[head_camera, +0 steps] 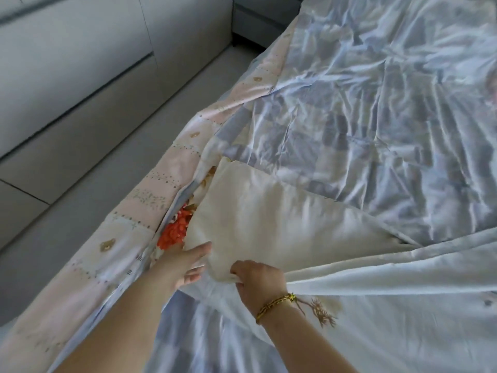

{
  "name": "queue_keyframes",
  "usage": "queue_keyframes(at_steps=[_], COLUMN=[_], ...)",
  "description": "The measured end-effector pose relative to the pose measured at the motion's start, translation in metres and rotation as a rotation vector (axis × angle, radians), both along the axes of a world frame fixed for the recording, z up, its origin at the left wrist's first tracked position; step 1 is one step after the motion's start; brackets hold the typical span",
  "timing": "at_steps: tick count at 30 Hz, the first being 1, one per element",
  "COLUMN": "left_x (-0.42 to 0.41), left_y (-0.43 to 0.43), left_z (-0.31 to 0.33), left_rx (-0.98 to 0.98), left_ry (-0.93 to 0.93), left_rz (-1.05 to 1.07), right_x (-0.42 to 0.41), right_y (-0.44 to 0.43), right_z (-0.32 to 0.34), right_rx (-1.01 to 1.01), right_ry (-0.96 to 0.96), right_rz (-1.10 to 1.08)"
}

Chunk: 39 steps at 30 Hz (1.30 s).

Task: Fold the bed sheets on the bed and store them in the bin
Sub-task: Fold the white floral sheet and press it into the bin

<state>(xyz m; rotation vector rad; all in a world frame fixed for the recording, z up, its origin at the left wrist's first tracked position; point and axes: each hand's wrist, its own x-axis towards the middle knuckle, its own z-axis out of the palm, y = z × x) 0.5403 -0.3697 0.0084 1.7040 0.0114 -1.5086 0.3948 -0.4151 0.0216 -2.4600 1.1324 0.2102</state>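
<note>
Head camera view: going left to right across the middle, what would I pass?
White cabinet fronts → grey floor → pink patterned sheet → cream sheet → blue checked sheet.

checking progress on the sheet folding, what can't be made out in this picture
Bin: nowhere in the head view, outside the frame.
Left hand: motion-blurred, fingertips under the cream sheet, so its grip is unclear.
Orange-flowered cloth: mostly covered by the cream sheet; same sheet or another, unclear.
Right hand: fingertips hidden, curled round the cream sheet's edge.
Brownish shape: cut off by the right frame edge, blurred.
</note>
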Motion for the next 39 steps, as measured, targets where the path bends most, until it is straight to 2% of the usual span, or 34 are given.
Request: queue_keyframes(at_steps=[2, 3, 6, 8, 10, 12, 14, 15, 18, 20, 22, 24, 26, 29, 30, 31, 33, 35, 36, 37, 38, 39], left_x=[-0.006, -0.007, 0.000, 0.008, 0.011, 0.013, 0.015, 0.015, 0.025, 0.035, 0.040, 0.037, 0.027, 0.005, -0.012, -0.032, -0.088, -0.158, -0.189, -0.218, -0.238, -0.254], left_y=[0.007, 0.009, 0.014, 0.016, 0.017, 0.016, 0.015, 0.015, 0.015, 0.021, 0.028, 0.029, 0.026, 0.016, 0.011, 0.006, -0.007, -0.020, -0.024, -0.026, -0.024, -0.023], left_z=[-0.005, -0.002, 0.007, 0.014, 0.019, 0.023, 0.025, 0.025, 0.015, 0.001, -0.010, -0.014, -0.015, -0.013, -0.013, -0.011, -0.010, -0.009, -0.008, -0.011, -0.018, -0.026], left_rx=[0.051, 0.066, 0.015, -0.021, -0.051, -0.100, -0.110, -0.102, -0.047, 0.033, 0.137, 0.194, 0.253, 0.420, 0.399, 0.307, -0.026, -0.408, -0.474, -0.444, -0.403, -0.396], left_ry=[0.012, 0.009, -0.050, -0.099, -0.101, -0.039, -0.035, -0.061, -0.211, -0.368, -0.533, -0.611, -0.733, -1.153, -1.287, -1.366, -1.444, -1.414, -1.286, -1.180, -1.156, -1.161], left_rz=[0.021, 0.052, 0.090, 0.055, 0.048, 0.074, 0.108, 0.116, 0.120, 0.102, -0.019, -0.126, -0.242, -0.484, -0.548, -0.589, -0.651, -0.822, -1.034, -1.210, -1.336, -1.371], right_x=[-0.007, -0.010, -0.033, -0.053, -0.083, -0.111, -0.135, -0.148, -0.171, -0.175, -0.185, -0.204, -0.222, -0.227, -0.236, -0.241, -0.256, -0.278, -0.282, -0.285, -0.290, -0.296], right_y=[0.003, 0.003, -0.001, -0.012, -0.033, -0.047, -0.059, -0.061, -0.048, -0.020, 0.007, 0.023, 0.027, 0.015, 0.012, 0.010, 0.010, 0.007, 0.001, -0.007, -0.015, -0.025], right_z=[-0.002, 0.004, -0.013, -0.011, -0.018, -0.008, 0.003, 0.011, 0.012, 0.009, -0.011, -0.029, -0.040, -0.022, -0.024, -0.024, -0.029, -0.045, -0.046, -0.041, -0.036, -0.029], right_rx=[-0.061, 0.010, -0.099, -0.115, -0.195, -0.136, -0.109, -0.110, -0.392, -0.479, -0.396, -0.248, -0.210, -0.215, -0.217, -0.239, -0.245, -0.251, -0.264, -0.315, -0.309, -0.292], right_ry=[-0.014, 0.058, 0.089, 0.114, 0.263, 0.466, 0.503, 0.485, 0.273, 0.199, 0.276, 0.363, 0.401, 0.490, 0.506, 0.481, 0.417, 0.374, 0.372, 0.397, 0.440, 0.507], right_rz=[0.018, 0.071, 0.099, 0.028, 0.086, 0.054, -0.022, -0.065, -0.099, -0.097, -0.083, -0.152, -0.201, -0.233, -0.275, -0.277, -0.237, -0.189, -0.162, -0.109, -0.072, -0.020])
